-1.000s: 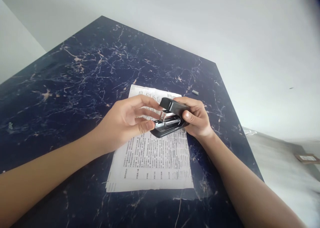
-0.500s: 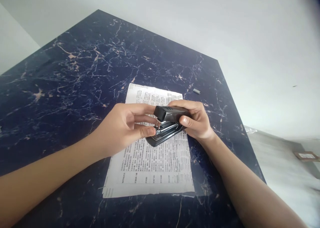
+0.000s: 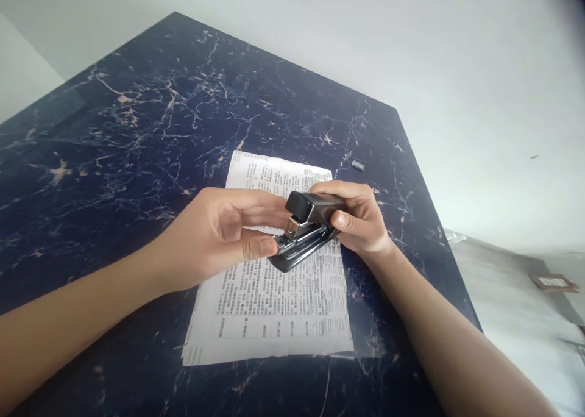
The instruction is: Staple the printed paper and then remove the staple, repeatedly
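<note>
A black stapler (image 3: 299,255) is held above printed sheets of paper (image 3: 274,328), its jaws apart and a metal part showing between top arm and base. My right hand (image 3: 359,219) wraps round its rear, with the thumb on the near side and the fingers over the top. My left hand (image 3: 228,234) is at the front end, its thumb tip against the front of the lower part and its fingers reaching behind the stapler, where their tips are hidden. A small strip of staples (image 3: 358,166) lies on the table beyond my right hand.
The dark blue marbled table (image 3: 150,130) spreads under the papers, with its far edge against a pale wall (image 3: 457,100). On the floor at the right is a brown framed object (image 3: 555,282) with a white middle.
My left thumb has shifted slightly left and down at the stapler's front. The stapler's jaws are a little wider apart and more of the metal part shows. My right hand keeps its hold.
</note>
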`<state>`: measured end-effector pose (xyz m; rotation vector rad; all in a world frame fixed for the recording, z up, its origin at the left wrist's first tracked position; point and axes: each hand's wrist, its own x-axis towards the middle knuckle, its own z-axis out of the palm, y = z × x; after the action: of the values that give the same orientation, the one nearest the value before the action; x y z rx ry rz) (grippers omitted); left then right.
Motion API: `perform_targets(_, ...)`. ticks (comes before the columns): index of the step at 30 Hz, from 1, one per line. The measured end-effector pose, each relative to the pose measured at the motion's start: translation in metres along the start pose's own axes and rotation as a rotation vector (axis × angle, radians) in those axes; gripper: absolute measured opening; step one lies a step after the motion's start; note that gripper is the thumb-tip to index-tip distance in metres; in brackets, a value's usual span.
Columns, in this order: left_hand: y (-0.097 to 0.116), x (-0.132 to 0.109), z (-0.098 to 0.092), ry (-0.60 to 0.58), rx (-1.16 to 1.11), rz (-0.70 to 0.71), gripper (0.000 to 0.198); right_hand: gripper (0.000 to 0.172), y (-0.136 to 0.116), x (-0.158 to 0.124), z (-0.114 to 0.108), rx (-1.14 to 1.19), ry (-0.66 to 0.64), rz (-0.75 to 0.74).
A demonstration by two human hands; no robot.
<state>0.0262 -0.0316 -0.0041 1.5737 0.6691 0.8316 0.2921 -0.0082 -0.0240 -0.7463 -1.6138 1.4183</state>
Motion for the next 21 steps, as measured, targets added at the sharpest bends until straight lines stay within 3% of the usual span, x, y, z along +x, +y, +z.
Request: perform_targets(21,-0.0028,-0.0013,0.0029,0.011,-0.037,-0.003,0.038,0.038,-0.0001,-0.0011,-0.0002,-0.034,-0.025,-0.030)
